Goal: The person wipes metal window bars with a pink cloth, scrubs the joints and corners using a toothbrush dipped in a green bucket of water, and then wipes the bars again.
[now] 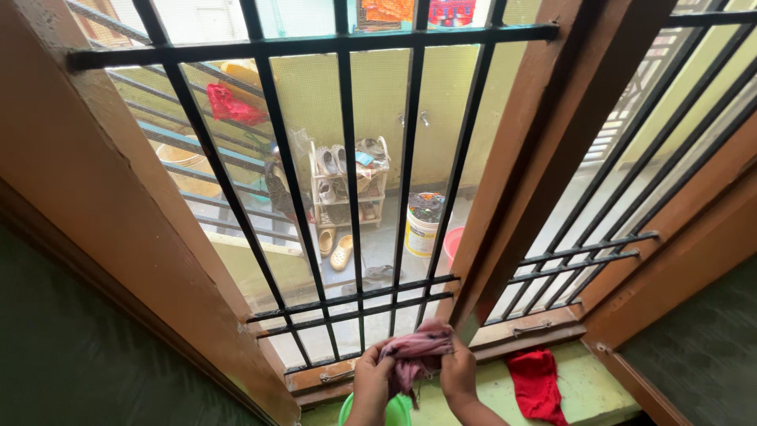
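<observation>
Below the black window grille (pixel 347 197), at the foot of the frame, both hands meet over a green basin (pixel 394 412). The left hand (pixel 371 377) and the right hand (pixel 459 371) are each closed tight around 1 end of a crumpled pink-and-maroon cloth (pixel 414 351), which bunches between them just under the grille's lowest bars. The basin sits directly under the cloth, mostly hidden by the wrists.

Judging by the bunched, twisted look, the cloth is being wrung. To do that well, the 2 fists should turn in opposite directions with the cloth kept short between them, and the twist held right over the basin so drips fall inside it rather than onto the pale green sill (pixel 591 386). Keeping the knuckles a little back from the grille would spare them a knock.

Right of the hands, on the sill, lies a red cloth (pixel 536 383), well apart from the pink one. Beyond the grille, outside, stand a shoe rack (pixel 347 185), a white bucket (pixel 422 229) and a pink tub (pixel 453 243).
</observation>
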